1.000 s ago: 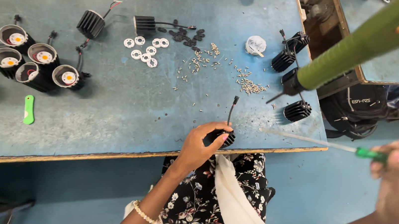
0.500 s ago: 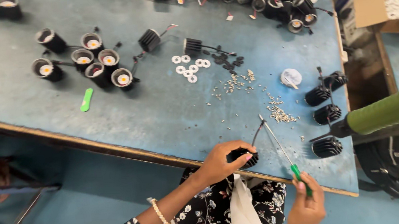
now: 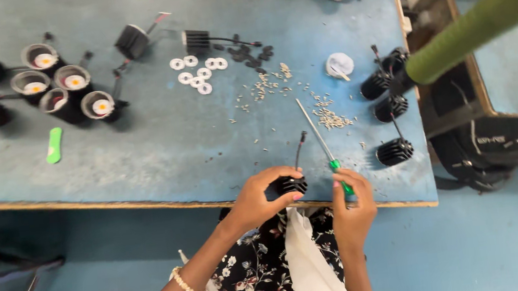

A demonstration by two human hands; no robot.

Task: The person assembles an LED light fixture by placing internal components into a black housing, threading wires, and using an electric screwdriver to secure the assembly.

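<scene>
Two hands are working at the near edge of a blue worktable (image 3: 143,158). The left hand (image 3: 261,197) is closing its fingers around a black finned heat sink (image 3: 291,185), pinning it right at the table's front edge, with a thin black lead (image 3: 299,149) running up from it. The right hand (image 3: 352,209) is clamping together on the green handle of a screwdriver (image 3: 324,148), whose long shaft is slanting up and away across the table; its tip is lying well apart from the held part, so no screw is being driven at this instant.

Finished-looking pieces are gathering at far left: six black lamp cups (image 3: 44,85) with pale round centres are standing close together (whether they are fully fastened cannot be told). Unworked stock appears to be waiting on the right, where three further finned heat sinks (image 3: 395,151) are sitting near the table's right edge. Between the two groups, white washers (image 3: 195,71), small dark rings (image 3: 248,52) and a scatter of small screws (image 3: 278,88) are lying loose. A green strip (image 3: 54,145) is lying below the cups.

Judged from this layout, the assembly seems partway through: several units done, one in hand, a few remaining.
</scene>
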